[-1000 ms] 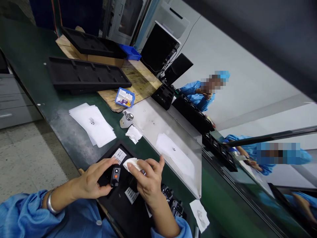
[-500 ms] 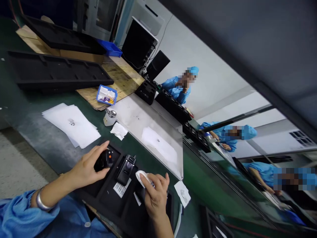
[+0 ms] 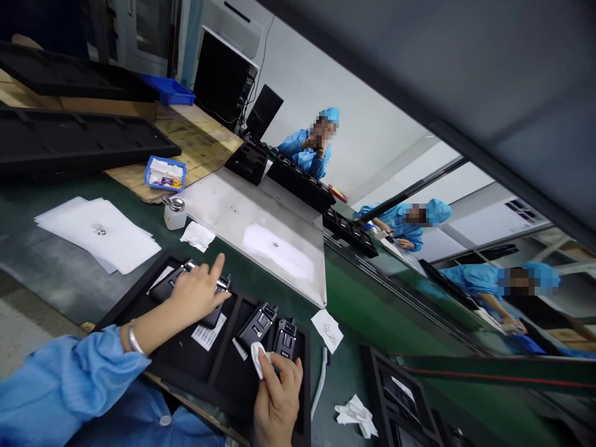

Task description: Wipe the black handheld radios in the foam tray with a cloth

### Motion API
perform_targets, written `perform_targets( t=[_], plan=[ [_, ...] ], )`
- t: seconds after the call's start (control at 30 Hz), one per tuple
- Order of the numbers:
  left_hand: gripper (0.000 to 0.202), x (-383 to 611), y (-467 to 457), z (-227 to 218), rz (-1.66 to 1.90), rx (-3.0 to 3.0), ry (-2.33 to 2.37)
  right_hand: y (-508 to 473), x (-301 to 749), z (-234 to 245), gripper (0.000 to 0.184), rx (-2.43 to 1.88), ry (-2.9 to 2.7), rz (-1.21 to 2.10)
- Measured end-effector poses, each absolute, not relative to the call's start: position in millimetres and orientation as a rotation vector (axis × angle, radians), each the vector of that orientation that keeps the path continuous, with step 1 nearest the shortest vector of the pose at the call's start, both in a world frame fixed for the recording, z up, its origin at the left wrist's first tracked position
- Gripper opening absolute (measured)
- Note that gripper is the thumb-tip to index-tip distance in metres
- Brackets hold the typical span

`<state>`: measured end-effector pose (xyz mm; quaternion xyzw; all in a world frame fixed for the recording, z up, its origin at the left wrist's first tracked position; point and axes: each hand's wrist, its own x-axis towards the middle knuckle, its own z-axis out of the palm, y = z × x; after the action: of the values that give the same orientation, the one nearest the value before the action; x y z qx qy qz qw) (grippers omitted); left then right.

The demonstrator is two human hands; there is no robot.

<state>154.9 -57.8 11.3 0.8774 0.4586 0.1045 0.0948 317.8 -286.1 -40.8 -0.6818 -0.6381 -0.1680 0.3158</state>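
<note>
A black foam tray (image 3: 218,372) lies in front of me on the green bench, with several small black devices in its slots. My left hand (image 3: 198,293) rests on one black device (image 3: 213,316) near the tray's far side, fingers curled over it, index finger raised. My right hand (image 3: 278,397) is closed on a small white cloth (image 3: 257,358), beside two more black devices (image 3: 272,329) standing in the tray. White labels (image 3: 208,334) lie in the tray.
A steel plate (image 3: 261,230) with white paper lies beyond the tray. White sheets (image 3: 100,233), a small bottle (image 3: 175,213), a blue bin (image 3: 165,173) and long black trays (image 3: 69,139) stand at left. Crumpled wipes (image 3: 356,416) lie at right. Several people in blue work further along.
My view has swung right and down. My left hand moved a device to the tray and now rests on it. My right hand drew back toward me with the cloth.
</note>
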Motion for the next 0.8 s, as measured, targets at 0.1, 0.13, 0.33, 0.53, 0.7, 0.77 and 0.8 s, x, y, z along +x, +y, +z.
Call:
perform_targets(
  t=[0.1,0.13,0.33,0.53,0.7,0.77,0.8],
  plan=[
    [0.096,189,-69,12,0.223,2.568,1.383,-284,309,-37,0.056,-1.757,-1.685,-0.412],
    [0.096,197,-69,11,0.225,2.551,1.401,-285,309,-35,0.056,-1.746,-1.686,-0.406],
    [0.102,174,-77,7,0.370,2.509,1.131,-299,334,-26,0.055,-1.718,-1.596,-0.415],
    [0.097,117,-118,-14,0.915,2.297,0.467,-262,328,0,0.052,-1.607,-1.635,-0.344],
    [0.092,104,-128,-28,1.065,2.297,0.445,-221,297,17,0.045,-1.494,-1.892,-0.344],
    [0.092,102,-128,-29,1.101,2.299,0.424,-218,297,19,0.043,-1.448,-1.963,-0.358],
    [0.092,101,-127,-29,1.108,2.293,0.414,-219,299,19,0.041,-1.437,-1.978,-0.375]
  ],
)
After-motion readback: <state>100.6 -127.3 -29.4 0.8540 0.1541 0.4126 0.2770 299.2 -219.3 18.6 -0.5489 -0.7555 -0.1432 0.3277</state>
